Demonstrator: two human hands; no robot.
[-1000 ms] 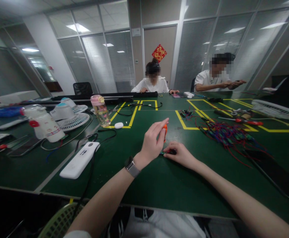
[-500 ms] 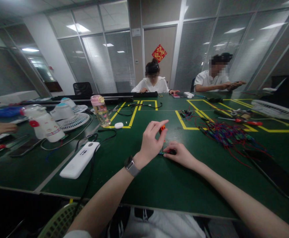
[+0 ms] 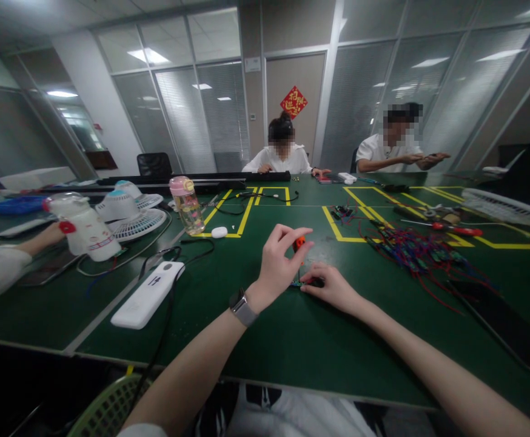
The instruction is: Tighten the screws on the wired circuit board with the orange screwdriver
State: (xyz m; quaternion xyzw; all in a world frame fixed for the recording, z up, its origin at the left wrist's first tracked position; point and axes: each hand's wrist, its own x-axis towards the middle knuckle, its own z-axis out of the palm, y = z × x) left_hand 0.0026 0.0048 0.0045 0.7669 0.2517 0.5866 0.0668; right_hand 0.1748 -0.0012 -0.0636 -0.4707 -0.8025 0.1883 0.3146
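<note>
My left hand (image 3: 279,264), with a watch on its wrist, is closed around an orange-and-black screwdriver (image 3: 299,244). The tool stands upright, its thin dark shaft pointing down at a small green circuit board (image 3: 296,284) on the table. Whether the tip touches the board I cannot tell. Close on the right, my right hand (image 3: 331,284) pinches the edge of that board, fingertips near the shaft. A small dark thing shows under its fingers, partly hidden. Most of the board is covered by my hands.
Boards with red and blue wires (image 3: 422,249) lie on the green table (image 3: 292,346) at right, near a red-handled screwdriver (image 3: 456,229) and a black phone-like slab (image 3: 501,321). At left are a white power bank (image 3: 147,295), bottles (image 3: 187,206) and fans (image 3: 137,223). Co-workers sit opposite.
Both my hands stay in nearly the same place, the screwdriver still upright over the board. At far left a co-worker's arm has reached further in, behind the white bottle.
</note>
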